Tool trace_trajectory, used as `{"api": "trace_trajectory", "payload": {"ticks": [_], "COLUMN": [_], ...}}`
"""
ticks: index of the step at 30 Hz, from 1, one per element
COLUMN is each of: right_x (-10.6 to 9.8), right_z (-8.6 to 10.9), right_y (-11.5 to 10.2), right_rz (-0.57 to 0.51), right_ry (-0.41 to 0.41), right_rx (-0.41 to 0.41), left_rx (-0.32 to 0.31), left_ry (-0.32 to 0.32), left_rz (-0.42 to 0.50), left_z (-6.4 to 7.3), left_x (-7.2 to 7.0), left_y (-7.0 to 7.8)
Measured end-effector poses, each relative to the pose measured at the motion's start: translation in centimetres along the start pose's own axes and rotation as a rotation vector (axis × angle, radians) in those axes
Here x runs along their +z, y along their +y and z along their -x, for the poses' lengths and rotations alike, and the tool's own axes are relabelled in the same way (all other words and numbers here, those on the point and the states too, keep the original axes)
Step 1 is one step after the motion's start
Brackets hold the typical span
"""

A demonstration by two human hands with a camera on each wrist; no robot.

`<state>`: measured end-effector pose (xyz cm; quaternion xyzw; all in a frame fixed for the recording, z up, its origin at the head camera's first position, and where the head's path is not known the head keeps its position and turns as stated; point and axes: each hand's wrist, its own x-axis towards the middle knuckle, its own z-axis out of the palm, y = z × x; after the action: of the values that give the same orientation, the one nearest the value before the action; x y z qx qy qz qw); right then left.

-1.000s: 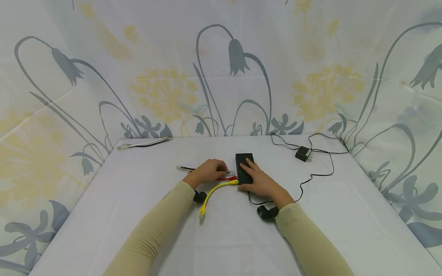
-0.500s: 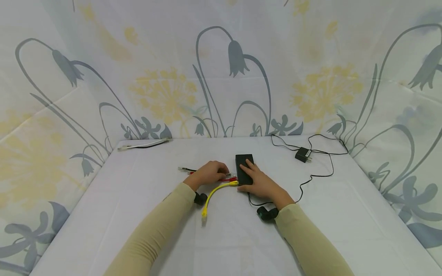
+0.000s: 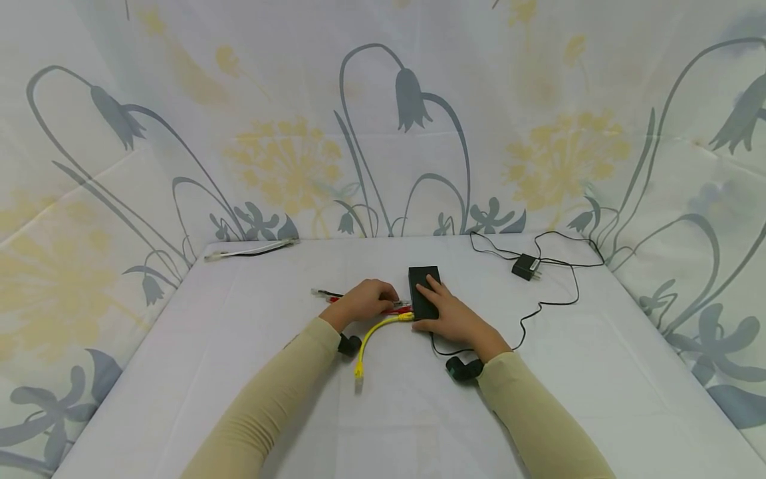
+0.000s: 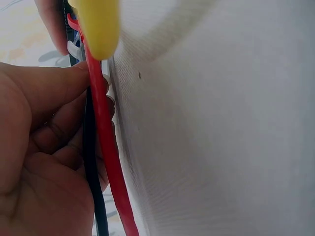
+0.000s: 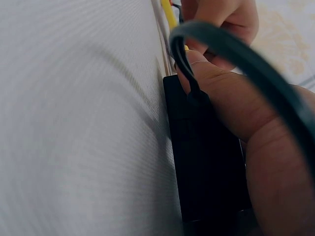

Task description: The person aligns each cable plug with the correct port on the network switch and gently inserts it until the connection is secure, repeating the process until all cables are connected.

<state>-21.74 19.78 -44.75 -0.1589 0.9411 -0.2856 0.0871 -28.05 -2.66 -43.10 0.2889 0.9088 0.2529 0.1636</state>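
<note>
Black box (image 3: 421,306) on white-covered counter (image 3: 197,346), directly under the right hand (image 3: 453,318); fingers spread across its top, thumb against its near end, so the hand has hold of it. Left hand (image 3: 366,299) just left of the box, thumb and fingertips together, clamped on the black cable (image 4: 90,142) near its clear plug (image 3: 402,303). Plug right beside the box's left side; cannot tell whether seated. Red cable (image 4: 109,152) alongside the black one, its red boot at the same side of the box. Yellow cable (image 3: 371,330) runs from the box's left side, nearest its near end, curving toward the wearer to a loose clear plug. Box: flat, oblong, matte black, dark cord (image 3: 540,304) entering near its near end. Power adapter (image 3: 526,267), black, prongs showing, well right of the box. White and black cables (image 3: 239,253) well left of the box, toward the back edge.
</note>
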Motion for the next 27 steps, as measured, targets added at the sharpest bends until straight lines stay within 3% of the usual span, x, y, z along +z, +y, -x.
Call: {"api": "trace_trajectory", "payload": {"ticks": [7, 27], "right_x": [-0.14, 0.05], "right_z": [0.10, -0.12], "right_y": [-0.16, 0.10], "right_rz": [-0.004, -0.002], "right_ry": [-0.002, -0.008], "right_rx": [0.004, 0.015], "left_rx": [0.025, 0.020], "left_ry": [0.014, 0.025], "left_rz": [-0.012, -0.027], "left_z": [0.04, 0.23], "left_x": [0.09, 0.22], "left_y": [-0.22, 0.12]}}
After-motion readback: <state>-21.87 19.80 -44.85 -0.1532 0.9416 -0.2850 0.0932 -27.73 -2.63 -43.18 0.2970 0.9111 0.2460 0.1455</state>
